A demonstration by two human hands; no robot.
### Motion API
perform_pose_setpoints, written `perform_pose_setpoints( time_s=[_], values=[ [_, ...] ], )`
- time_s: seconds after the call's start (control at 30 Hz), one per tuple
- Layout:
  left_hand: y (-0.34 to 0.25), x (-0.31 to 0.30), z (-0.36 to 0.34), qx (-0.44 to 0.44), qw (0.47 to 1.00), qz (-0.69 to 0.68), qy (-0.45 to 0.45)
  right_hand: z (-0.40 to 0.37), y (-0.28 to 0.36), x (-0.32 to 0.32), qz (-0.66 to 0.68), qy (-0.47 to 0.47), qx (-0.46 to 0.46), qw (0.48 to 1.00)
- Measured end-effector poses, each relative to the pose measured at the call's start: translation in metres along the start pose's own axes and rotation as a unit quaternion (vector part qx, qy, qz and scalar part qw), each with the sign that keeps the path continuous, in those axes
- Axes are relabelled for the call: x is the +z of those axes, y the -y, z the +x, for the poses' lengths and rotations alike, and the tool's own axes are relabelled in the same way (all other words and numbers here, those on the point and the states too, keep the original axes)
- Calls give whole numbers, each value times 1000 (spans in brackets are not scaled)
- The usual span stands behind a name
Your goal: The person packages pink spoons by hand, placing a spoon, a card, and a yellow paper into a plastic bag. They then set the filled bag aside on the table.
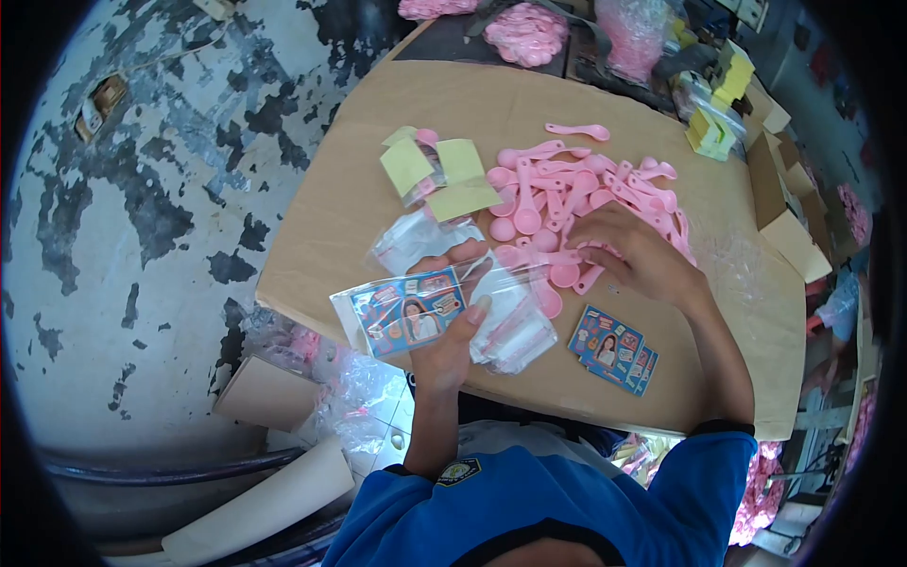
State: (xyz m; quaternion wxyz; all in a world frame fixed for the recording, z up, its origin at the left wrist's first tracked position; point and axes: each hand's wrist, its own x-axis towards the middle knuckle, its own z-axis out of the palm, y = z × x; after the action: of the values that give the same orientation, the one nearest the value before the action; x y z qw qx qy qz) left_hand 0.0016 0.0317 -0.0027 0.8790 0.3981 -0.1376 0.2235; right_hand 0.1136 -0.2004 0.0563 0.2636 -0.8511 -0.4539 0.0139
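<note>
My left hand (449, 335) is closed round a clear plastic bag with a blue printed card (408, 312) inside, its thumb on top. Its open end points toward the spoons. Over the pile of pink spoons (557, 189), my right hand (624, 241) has its fingers bent together on a pink spoon (539, 256), whose end lies at the bag's mouth. Clear empty bags (515, 326) lie right beside my left hand. A small stack of blue cards (614, 350) rests near the table's front edge. Yellow paper pieces (463, 163) lie at the left of the spoons.
Brown paper covers the table (321, 236). Bagged pink items (526, 35) stand along the back, with yellow blocks (710, 132) and an open cardboard box (784, 203) at the right. A rolled sheet (260, 506) and plastic wrap (354, 397) are below the left edge.
</note>
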Motion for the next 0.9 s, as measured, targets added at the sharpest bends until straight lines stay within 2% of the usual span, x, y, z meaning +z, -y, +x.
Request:
perform_pose_setpoints(
  time_s=[0.1,0.33,0.43,0.53,0.57,0.7,0.8,0.83,0.9],
  values=[
    [8,5,1,-7,1000,-2,9,-4,-5,19,-62,-35,-27,997],
    [6,15,-6,-6,996,69,52,10,-3,44,-124,3,33,992],
    [4,11,-7,-2,997,71,35,7,-4,31,-87,23,75,993],
    [3,9,-5,14,997,72,27,-1,1,4,47,-62,112,991],
    [3,9,-4,18,998,58,15,-5,3,-4,79,-87,75,990],
    [6,10,0,18,1000,21,-11,-17,32,-47,157,4,90,983],
    [8,19,0,6,1000,-1,9,-20,44,-42,173,3,25,985],
    [9,24,0,2,1000,-8,19,-19,43,-33,189,-22,2,982],
    [9,34,-5,-28,1000,12,-7,-18,49,-30,185,-6,-6,983]
  ],
)
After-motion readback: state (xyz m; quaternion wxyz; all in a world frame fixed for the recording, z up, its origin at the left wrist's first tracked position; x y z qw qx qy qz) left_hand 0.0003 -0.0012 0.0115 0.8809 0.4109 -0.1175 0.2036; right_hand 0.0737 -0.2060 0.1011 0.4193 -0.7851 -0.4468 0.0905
